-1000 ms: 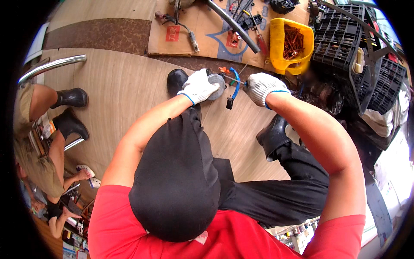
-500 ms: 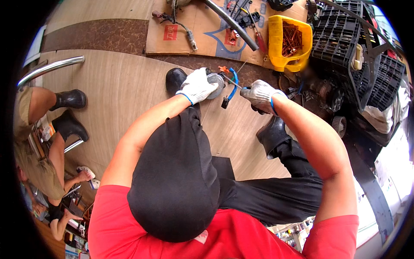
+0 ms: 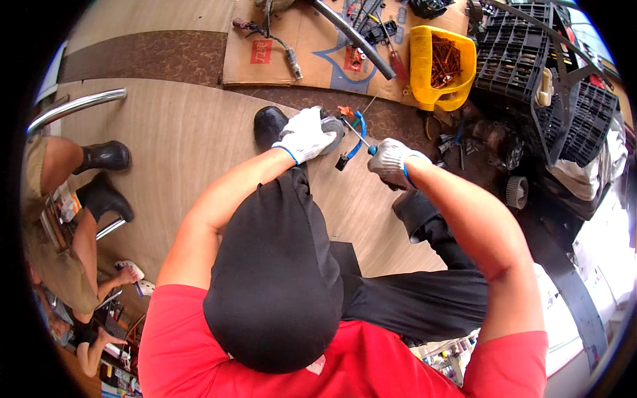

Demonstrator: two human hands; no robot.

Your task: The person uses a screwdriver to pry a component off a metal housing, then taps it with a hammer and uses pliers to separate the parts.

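Workshop floor, pale wood-look, crossed by a dark marbled strip. At left, another person's legs in dark boots, near a bent chrome rail. Upper right: black plastic crates, with loose metal parts and a grey toothed wheel on the ground below them.

Ahead, a flattened cardboard sheet carries a dark tube, a wire harness and a red-handled screwdriver. Yellow cut-open jug stands at its right side, copper-coloured scraps inside.

Both hands gloved in white, apart. Left hand clamped on a round grey part, just beside the wearer's black boot; barely shifted over the last second. Right hand closed round a blue-handled tool. Change: right hand has dropped nearer the body, so the thin shaft, almost level a second ago, now slants up-left to the part. Reads as a new working angle, same hold. Tip contact: cannot tell.

Smallest: blue cable curving behind the shaft, black connector at its lower end, orange piece near its top.
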